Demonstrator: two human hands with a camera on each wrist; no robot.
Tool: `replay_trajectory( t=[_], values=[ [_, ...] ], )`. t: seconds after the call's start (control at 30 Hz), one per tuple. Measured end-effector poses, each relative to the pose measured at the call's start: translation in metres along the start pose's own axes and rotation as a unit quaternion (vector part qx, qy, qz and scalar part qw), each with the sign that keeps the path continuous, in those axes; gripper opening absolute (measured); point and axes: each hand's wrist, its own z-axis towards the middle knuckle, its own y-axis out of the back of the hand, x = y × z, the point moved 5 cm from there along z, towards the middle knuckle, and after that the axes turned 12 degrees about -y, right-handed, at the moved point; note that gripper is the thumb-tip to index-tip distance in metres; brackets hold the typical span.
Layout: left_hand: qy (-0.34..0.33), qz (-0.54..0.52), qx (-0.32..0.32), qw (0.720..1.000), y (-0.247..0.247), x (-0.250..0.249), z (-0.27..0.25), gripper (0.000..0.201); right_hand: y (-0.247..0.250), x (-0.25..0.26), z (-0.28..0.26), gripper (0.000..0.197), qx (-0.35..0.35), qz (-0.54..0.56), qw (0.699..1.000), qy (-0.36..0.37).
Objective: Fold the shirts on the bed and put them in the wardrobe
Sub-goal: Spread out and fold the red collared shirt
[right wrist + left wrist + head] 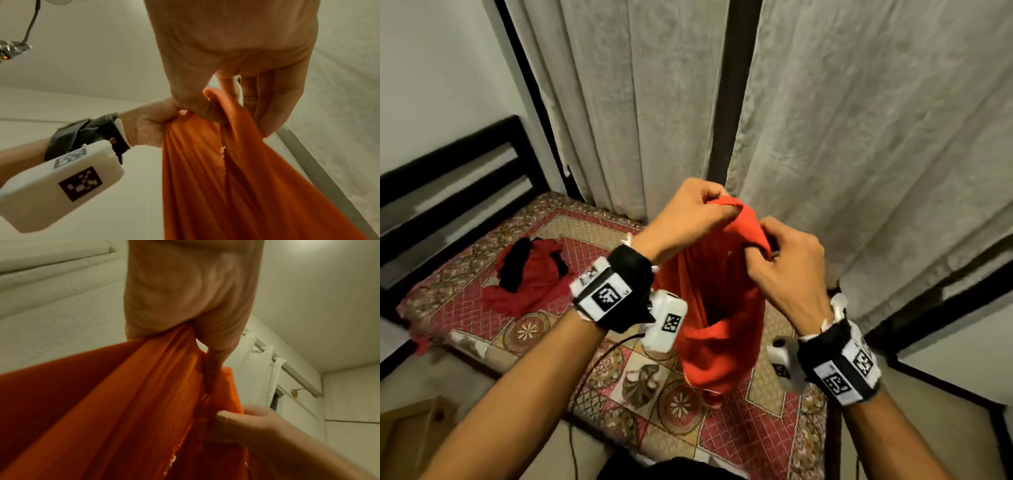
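An orange shirt (717, 301) is held up in the air over the bed (619, 373), near the bed's front edge. Its top edge is pinched by both hands, which are very close together. The left hand (685, 219) is curled on a bunched bit of the top edge, w/ fingers tight on the cloth. The right hand (787, 270) is just beside it & a bit lower, w/ fingers (273, 104) bent round a fold of the same edge. The rest of the shirt hangs down loose betw. the two wrists, & its low end is seen just above the bed cover.

A 2nd shirt, red & black (530, 270), is spread in a heap on the bed, well to the left, near the headboard (448, 164). Bare cover is seen betw. the heap & the hanging shirt. Curtains (859, 137) hang close behind the hands.
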Motion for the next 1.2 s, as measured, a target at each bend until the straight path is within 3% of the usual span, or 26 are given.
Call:
replay_trajectory(
  t=[0.13, 0.23, 0.33, 0.43, 0.5, 0.57, 0.67, 0.73, 0.8, 0.87, 0.93, 1.03, 1.2],
  values=[
    [0.003, 0.038, 0.008, 0.999, -0.040, 0.005, 0.014, 0.023, 0.005, -0.002, 0.001, 0.053, 0.037, -0.005, 0.998, -0.041],
    [0.009, 0.047, 0.005, 0.999, -0.053, 0.010, 0.022, 0.026, 0.014, -0.011, 0.016, 0.042, 0.019, -0.021, 0.998, -0.053],
    [-0.016, -0.033, -0.004, 0.999, -0.056, 0.016, 0.020, 0.023, 0.030, -0.018, 0.035, 0.031, 0.050, -0.009, 0.997, -0.059],
    [-0.005, -0.137, 0.013, 0.990, -0.059, 0.051, 0.001, 0.044, 0.047, -0.015, 0.051, 0.015, 0.090, 0.056, 0.992, -0.070],
    [0.010, -0.075, 0.057, 0.996, -0.074, 0.087, -0.022, 0.042, 0.056, -0.004, 0.059, 0.011, 0.108, 0.162, 0.977, -0.087],
    [0.056, 0.024, 0.062, 0.996, -0.088, 0.139, -0.049, 0.023, 0.071, 0.007, 0.072, 0.021, 0.097, 0.279, 0.948, -0.114],
    [0.194, 0.104, -0.007, 0.975, -0.088, 0.216, -0.099, 0.013, 0.093, 0.009, 0.091, 0.026, 0.047, 0.348, 0.927, -0.130],
    [0.286, 0.122, -0.034, 0.950, -0.082, 0.254, -0.134, 0.013, 0.106, 0.005, 0.096, 0.023, 0.028, 0.368, 0.921, -0.125],
    [0.351, 0.114, -0.087, 0.925, -0.063, 0.286, -0.164, 0.016, 0.116, -0.005, 0.097, 0.033, 0.017, 0.362, 0.923, -0.127],
    [0.390, 0.024, -0.163, 0.906, -0.036, 0.306, -0.182, 0.024, 0.123, -0.021, 0.097, 0.034, 0.018, 0.333, 0.933, -0.139],
    [0.403, -0.059, -0.257, 0.876, 0.005, 0.305, -0.186, 0.024, 0.121, -0.048, 0.101, 0.029, 0.025, 0.309, 0.936, -0.167],
    [0.382, -0.106, -0.375, 0.838, 0.080, 0.258, -0.166, 0.024, 0.101, -0.103, 0.103, 0.028, 0.035, 0.253, 0.941, -0.223],
    [0.287, -0.138, -0.353, 0.880, 0.148, 0.168, -0.121, 0.033, 0.054, -0.194, 0.091, 0.039, 0.105, 0.167, 0.943, -0.269]
  ],
)
